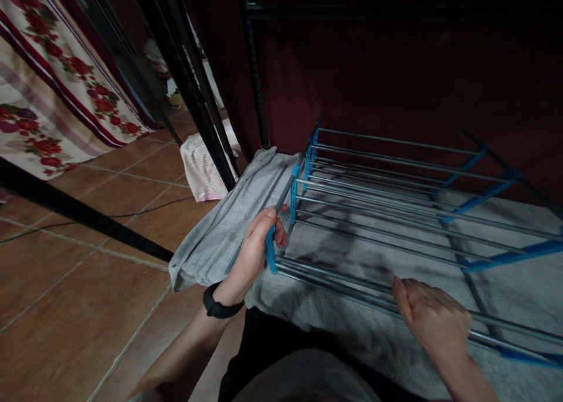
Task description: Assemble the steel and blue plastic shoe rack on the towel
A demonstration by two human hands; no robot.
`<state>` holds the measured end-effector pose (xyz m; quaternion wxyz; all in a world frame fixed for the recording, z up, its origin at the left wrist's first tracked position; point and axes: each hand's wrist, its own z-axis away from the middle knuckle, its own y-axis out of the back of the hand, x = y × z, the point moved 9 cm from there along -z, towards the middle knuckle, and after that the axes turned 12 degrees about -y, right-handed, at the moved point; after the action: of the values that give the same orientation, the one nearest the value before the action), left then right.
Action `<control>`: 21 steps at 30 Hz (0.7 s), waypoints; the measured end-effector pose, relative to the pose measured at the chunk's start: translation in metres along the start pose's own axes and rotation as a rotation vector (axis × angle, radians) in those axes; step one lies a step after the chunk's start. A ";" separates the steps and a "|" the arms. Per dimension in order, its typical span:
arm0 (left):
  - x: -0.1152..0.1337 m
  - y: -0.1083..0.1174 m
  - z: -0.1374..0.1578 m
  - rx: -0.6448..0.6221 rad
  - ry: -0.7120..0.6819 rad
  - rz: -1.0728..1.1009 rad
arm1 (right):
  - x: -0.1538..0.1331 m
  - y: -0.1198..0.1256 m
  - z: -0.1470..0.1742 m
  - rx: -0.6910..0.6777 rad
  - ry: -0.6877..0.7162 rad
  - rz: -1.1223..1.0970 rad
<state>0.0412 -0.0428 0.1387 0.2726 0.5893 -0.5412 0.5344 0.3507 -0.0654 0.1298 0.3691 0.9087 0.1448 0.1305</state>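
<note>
A rack of grey metal tubes with blue plastic connectors [293,200] lies on a grey blanket [246,214] in front of me. My left hand [257,241], with a black band on its wrist, is closed around the end tube of the rack, beside a blue connector at the near left corner. Farther right, my right hand [433,314] wraps around the long near tubes, its fingers curled over them. More blue connectors slant at the rack's right end [514,258], partly cut off by the picture's edge.
Black metal posts [193,85] stand left of the blanket, and a dark bar [88,214] crosses the left side. A dark red cloth [373,79] hangs behind. Brown floor tiles [65,279], a cable, a striped cloth [204,167] and a floral curtain [65,85] are at left.
</note>
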 end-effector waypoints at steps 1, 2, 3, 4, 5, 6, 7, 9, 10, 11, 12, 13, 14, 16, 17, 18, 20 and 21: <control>0.000 0.001 0.000 0.005 -0.008 -0.004 | 0.000 0.000 0.000 -0.002 -0.004 -0.005; 0.000 0.002 0.000 0.012 -0.016 -0.012 | 0.001 0.001 0.000 -0.004 -0.007 -0.008; -0.001 0.002 0.000 0.016 -0.021 -0.018 | 0.001 0.000 0.001 -0.007 -0.006 -0.010; -0.001 0.002 0.000 0.015 -0.019 -0.019 | 0.002 0.001 0.002 -0.010 -0.007 -0.008; -0.002 0.002 0.000 0.009 -0.013 -0.014 | 0.002 0.001 0.003 -0.015 -0.005 -0.006; -0.003 0.001 0.000 0.001 -0.004 -0.005 | 0.002 0.002 0.004 -0.018 -0.003 -0.006; -0.003 0.000 0.000 -0.006 0.004 0.004 | 0.002 0.003 0.004 -0.021 0.001 -0.011; -0.003 0.000 0.000 -0.015 0.010 0.014 | 0.003 0.009 0.003 -0.017 0.006 -0.035; -0.003 0.000 0.000 -0.018 0.009 0.014 | 0.003 0.012 0.002 -0.011 0.005 -0.047; -0.003 0.000 0.000 -0.021 0.007 0.012 | 0.003 0.015 0.000 -0.005 0.005 -0.056; -0.003 0.000 0.000 -0.022 0.005 0.008 | 0.004 0.018 -0.002 0.002 0.002 -0.059; -0.003 0.001 0.000 -0.022 0.004 0.004 | 0.004 0.021 -0.004 0.010 -0.001 -0.060; -0.003 0.001 0.000 -0.022 0.005 -0.001 | 0.005 0.023 -0.006 0.018 -0.004 -0.059; -0.004 0.001 0.000 -0.023 0.013 -0.007 | 0.005 0.026 -0.010 0.025 -0.009 -0.057; -0.004 0.001 0.000 -0.026 0.020 -0.008 | 0.006 0.026 -0.011 0.025 -0.013 -0.056; -0.004 0.001 0.000 -0.029 0.028 -0.006 | 0.006 0.026 -0.012 0.020 -0.019 -0.053; -0.003 0.000 0.000 -0.034 0.043 0.000 | 0.007 0.027 -0.012 0.011 -0.033 -0.047; -0.002 0.000 0.001 -0.032 0.048 0.003 | 0.008 0.027 -0.012 0.007 -0.042 -0.046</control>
<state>0.0417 -0.0426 0.1366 0.2942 0.5709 -0.5440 0.5400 0.3585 -0.0733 0.1585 0.3716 0.9090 0.1584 0.1025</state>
